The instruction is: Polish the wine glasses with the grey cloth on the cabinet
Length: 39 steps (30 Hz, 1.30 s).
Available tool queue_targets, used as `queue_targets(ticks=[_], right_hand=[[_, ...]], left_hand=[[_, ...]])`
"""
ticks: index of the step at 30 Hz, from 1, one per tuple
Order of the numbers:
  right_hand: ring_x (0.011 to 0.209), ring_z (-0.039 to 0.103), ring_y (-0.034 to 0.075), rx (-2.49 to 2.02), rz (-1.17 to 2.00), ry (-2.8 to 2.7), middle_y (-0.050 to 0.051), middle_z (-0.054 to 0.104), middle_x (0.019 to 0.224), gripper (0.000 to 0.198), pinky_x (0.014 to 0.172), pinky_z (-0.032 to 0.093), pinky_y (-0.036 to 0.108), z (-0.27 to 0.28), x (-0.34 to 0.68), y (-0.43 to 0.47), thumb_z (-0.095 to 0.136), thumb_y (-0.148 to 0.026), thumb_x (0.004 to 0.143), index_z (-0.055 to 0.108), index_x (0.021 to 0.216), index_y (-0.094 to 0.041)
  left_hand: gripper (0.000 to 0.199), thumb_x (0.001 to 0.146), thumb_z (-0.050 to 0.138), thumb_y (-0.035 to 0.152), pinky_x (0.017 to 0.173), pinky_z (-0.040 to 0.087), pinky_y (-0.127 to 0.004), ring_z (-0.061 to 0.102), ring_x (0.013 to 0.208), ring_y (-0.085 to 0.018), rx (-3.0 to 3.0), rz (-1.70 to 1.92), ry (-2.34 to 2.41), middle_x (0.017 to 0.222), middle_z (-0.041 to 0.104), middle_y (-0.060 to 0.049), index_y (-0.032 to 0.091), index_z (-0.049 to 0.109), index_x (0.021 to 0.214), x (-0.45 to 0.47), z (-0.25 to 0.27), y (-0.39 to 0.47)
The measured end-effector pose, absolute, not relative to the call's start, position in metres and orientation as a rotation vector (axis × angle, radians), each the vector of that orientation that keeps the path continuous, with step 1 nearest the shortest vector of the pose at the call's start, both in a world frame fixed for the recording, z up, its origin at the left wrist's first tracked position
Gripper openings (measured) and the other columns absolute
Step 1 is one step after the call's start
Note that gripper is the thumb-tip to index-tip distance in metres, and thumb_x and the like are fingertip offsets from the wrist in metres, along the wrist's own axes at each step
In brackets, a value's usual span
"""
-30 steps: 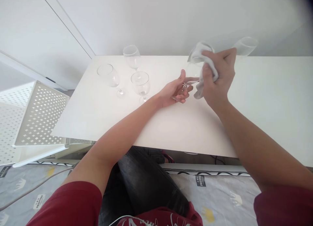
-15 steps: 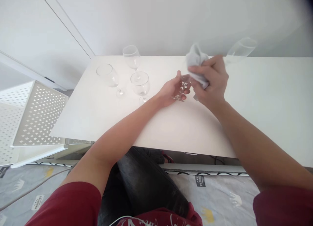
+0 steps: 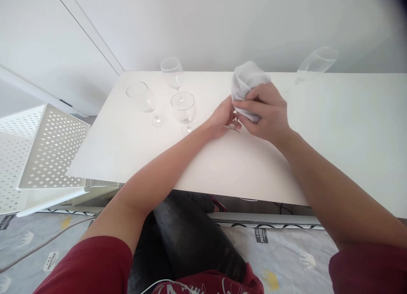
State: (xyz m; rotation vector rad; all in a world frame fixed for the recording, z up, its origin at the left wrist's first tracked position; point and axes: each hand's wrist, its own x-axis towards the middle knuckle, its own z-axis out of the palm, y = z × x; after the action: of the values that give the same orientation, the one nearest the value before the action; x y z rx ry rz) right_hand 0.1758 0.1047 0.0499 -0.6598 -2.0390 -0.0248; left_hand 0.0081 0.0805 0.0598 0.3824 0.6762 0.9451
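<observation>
My left hand [image 3: 223,117] is closed around the stem of a stemmed glass [image 3: 234,124], whose foot shows below the fingers. A pale grey cloth [image 3: 248,79] covers the glass's upper part, so the bowl is hidden. Gripping that cloth, my right hand [image 3: 267,111] presses it against the glass from the right. Left of my hands stand three clear stemmed glasses: one nearest my forearm [image 3: 183,107], one behind it [image 3: 172,73] and one farther left [image 3: 141,98].
The glasses stand on a white table [image 3: 343,150] against a pale wall. Another tall clear glass [image 3: 318,64] is at the table's back right. White perforated metal shelving [image 3: 54,150] adjoins the left end. A cable [image 3: 47,245] runs over the patterned cover at lower left.
My right hand has moved left with the cloth, which now covers the upper part of the glass. My left hand keeps its hold in nearly the same place.
</observation>
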Motion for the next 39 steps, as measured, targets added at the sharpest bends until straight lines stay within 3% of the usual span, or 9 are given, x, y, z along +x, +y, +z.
queue_targets(ticks=[6,11,14,17,21,25,30,35,39], right_hand=[[0.093,0.061,0.029,-0.775,-0.013,-1.772,0.010,0.057,0.101,0.024,0.084,0.057,0.052,0.054,0.178,0.102,0.061,-0.042,0.108,0.077,0.125,-0.036],[0.089,0.062,0.027,-0.622,-0.034,-1.950,0.007,0.058,0.097,0.024,0.075,0.058,0.047,0.052,0.177,0.104,0.066,-0.037,0.100,0.078,0.121,-0.039],[0.086,0.063,0.026,-0.712,-0.133,-1.838,0.008,0.061,0.095,0.029,0.071,0.058,0.044,0.054,0.177,0.105,0.064,-0.030,0.099,0.079,0.123,-0.034],[0.086,0.064,0.025,-0.734,-0.121,-1.804,0.008,0.062,0.096,0.026,0.072,0.058,0.043,0.057,0.177,0.104,0.066,-0.030,0.097,0.081,0.118,-0.033],[0.083,0.065,0.024,-0.564,-0.089,-1.958,0.004,0.062,0.091,0.025,0.068,0.057,0.041,0.054,0.174,0.101,0.067,-0.031,0.095,0.079,0.115,-0.039],[0.086,0.062,0.025,-0.701,-0.082,-1.823,0.006,0.059,0.097,0.026,0.073,0.055,0.045,0.055,0.174,0.102,0.062,-0.033,0.103,0.078,0.122,-0.040],[0.083,0.058,0.024,-0.514,-0.091,-1.942,0.005,0.055,0.091,0.027,0.066,0.051,0.040,0.058,0.173,0.101,0.068,-0.023,0.095,0.080,0.115,-0.038],[0.086,0.061,0.026,-0.742,0.004,-1.777,0.008,0.058,0.098,0.021,0.073,0.055,0.046,0.056,0.171,0.101,0.067,-0.034,0.101,0.079,0.118,-0.036],[0.086,0.062,0.026,-0.691,0.052,-1.950,0.005,0.058,0.092,0.012,0.071,0.058,0.046,0.053,0.167,0.099,0.070,-0.036,0.098,0.079,0.106,-0.039]], left_hand=[[0.035,0.107,0.056,0.051,0.055,0.054,-0.017,0.064,0.062,-0.009,0.674,0.942,0.628,0.082,0.069,-0.001,0.020,0.071,0.115,0.004,0.057,0.082],[0.046,0.107,0.051,0.057,0.053,0.054,-0.020,0.062,0.062,-0.010,0.760,1.046,0.640,0.079,0.064,-0.004,0.016,0.070,0.097,0.004,0.042,0.090],[0.048,0.103,0.057,0.063,0.059,0.060,-0.022,0.069,0.076,-0.013,0.792,1.049,0.575,0.093,0.067,-0.005,0.018,0.074,0.110,0.003,0.041,0.092],[0.041,0.100,0.067,0.056,0.062,0.061,-0.020,0.069,0.080,-0.012,0.795,1.032,0.557,0.098,0.067,-0.006,0.018,0.075,0.111,0.002,0.043,0.091],[0.037,0.108,0.055,0.051,0.073,0.062,-0.020,0.075,0.094,-0.014,0.591,1.100,0.603,0.105,0.072,-0.005,0.020,0.072,0.121,0.004,0.047,0.089],[0.052,0.106,0.051,0.065,0.082,0.064,-0.025,0.075,0.110,-0.020,0.623,1.061,0.626,0.117,0.074,-0.007,0.023,0.069,0.130,0.005,0.050,0.087],[0.049,0.107,0.048,0.063,0.072,0.061,-0.023,0.068,0.087,-0.014,0.795,1.057,0.636,0.103,0.073,-0.008,0.022,0.075,0.111,0.005,0.052,0.086],[0.040,0.105,0.059,0.056,0.082,0.063,-0.027,0.074,0.096,-0.016,0.636,1.076,0.688,0.101,0.073,-0.006,0.020,0.069,0.119,0.005,0.054,0.085],[0.041,0.104,0.060,0.056,0.075,0.062,-0.024,0.074,0.092,-0.017,0.575,1.076,0.731,0.097,0.072,-0.006,0.017,0.071,0.113,0.005,0.057,0.085]])
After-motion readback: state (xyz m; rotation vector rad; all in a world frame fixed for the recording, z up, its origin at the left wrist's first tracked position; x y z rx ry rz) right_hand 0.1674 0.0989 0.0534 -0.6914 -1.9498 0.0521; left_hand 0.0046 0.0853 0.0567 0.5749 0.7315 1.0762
